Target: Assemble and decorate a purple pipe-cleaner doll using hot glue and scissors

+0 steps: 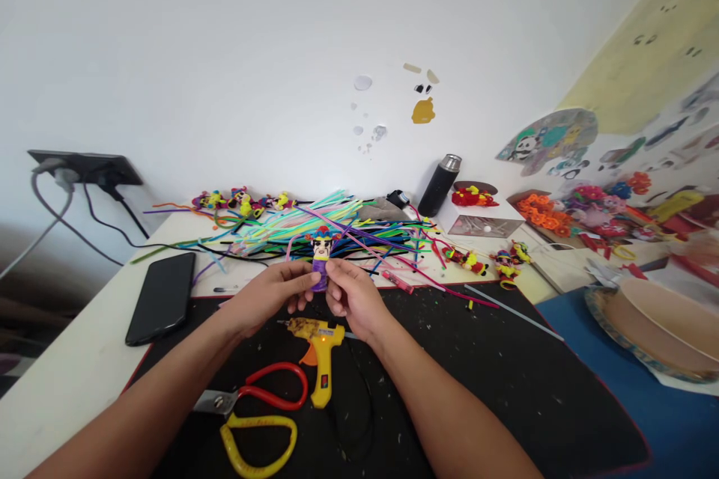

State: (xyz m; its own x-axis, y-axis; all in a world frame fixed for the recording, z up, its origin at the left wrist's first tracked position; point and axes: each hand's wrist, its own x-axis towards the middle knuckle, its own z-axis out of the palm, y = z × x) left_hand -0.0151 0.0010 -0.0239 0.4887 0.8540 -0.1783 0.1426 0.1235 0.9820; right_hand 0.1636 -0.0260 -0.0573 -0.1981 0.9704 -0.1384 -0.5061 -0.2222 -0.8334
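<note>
Between my two hands is a small pipe-cleaner doll point(321, 251), upright, with a white face, a red and blue hat and a purple body. My left hand point(275, 293) pinches its lower body from the left. From the right, the thumb and fingers of my right hand point(355, 296) close on the same body. Just below the hands a yellow glue gun point(321, 355) lies on the black mat point(449, 389), its small light glowing orange. Scissors point(264, 408) with one red and one yellow handle lie nearer to me, partly behind my left forearm.
Behind my hands spreads a heap of coloured pipe cleaners point(303, 224). Finished dolls lie at the back left point(241, 200) and right point(505, 266). A phone point(161, 299) lies left; a black flask point(440, 187) and white box point(483, 218) stand behind. A bowl point(674, 322) sits far right.
</note>
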